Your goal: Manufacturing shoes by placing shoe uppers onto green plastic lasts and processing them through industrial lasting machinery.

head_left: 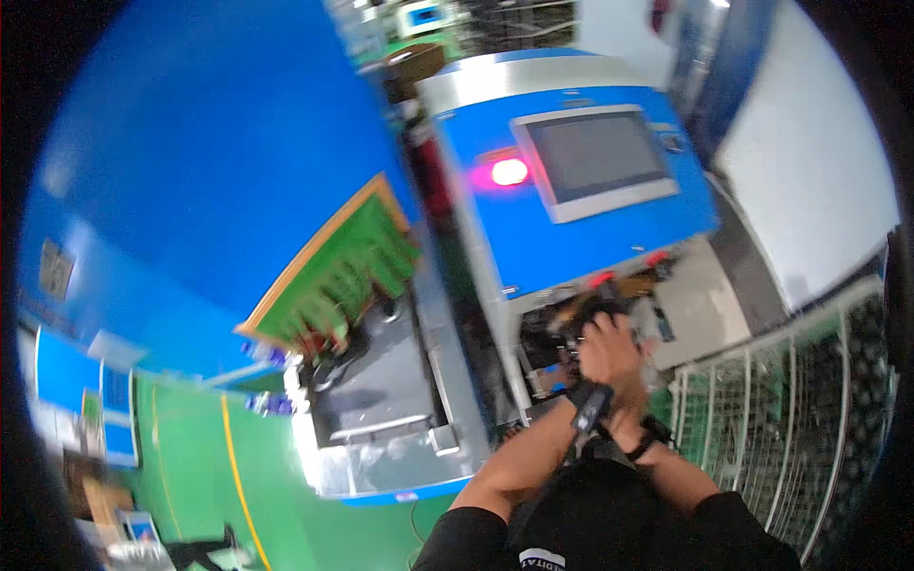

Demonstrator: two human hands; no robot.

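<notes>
My left hand (610, 354), with a dark band at the wrist, reaches into the opening below the blue machine panel (600, 238). Its fingers bend down over a dark fixture (602, 309), and what they grip is blurred and hidden. Below it and slightly to the right is my right hand (625, 423), also banded at the wrist. The left hand and forearm partly cover the right, so its fingers do not show clearly. Small dark parts and red pieces (657, 258) lie around the fixture, beside a pale work surface (709, 295).
A grey-framed screen (600, 157) and a glowing red lamp (509, 172) sit on the panel. Left stands another machine with a grey bed (376, 381) and a green, orange-edged guard (333, 276). White wire racking (752, 438) is close on the right. Green floor (190, 466) carries yellow lines.
</notes>
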